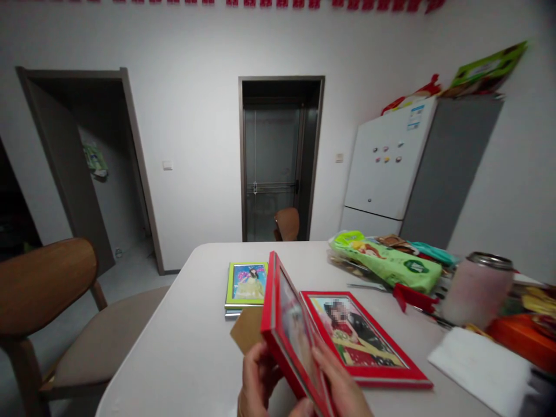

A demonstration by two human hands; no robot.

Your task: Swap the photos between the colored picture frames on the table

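Between my two hands a red picture frame (275,318) stands on edge above the near part of the table, its glazed picture side turned to the right. My left hand (255,376) grips its lower left edge, and my right hand (341,382) closes on the right side with fingers over the front. A brown board flap (248,331) juts out behind the frame. Just to the right, a second red picture frame (365,333) with a photo of two people lies face up. Beyond the flap, a lime-green picture frame (247,284) lies on top of another silvery-edged item.
On the white table (174,347), a green wipes pack (391,263), red-handled scissors (414,298), a pink jar (480,289) and white tissue (482,368) crowd the right side. A wooden chair (47,289) stands left; another chair (286,224) is at the far edge.
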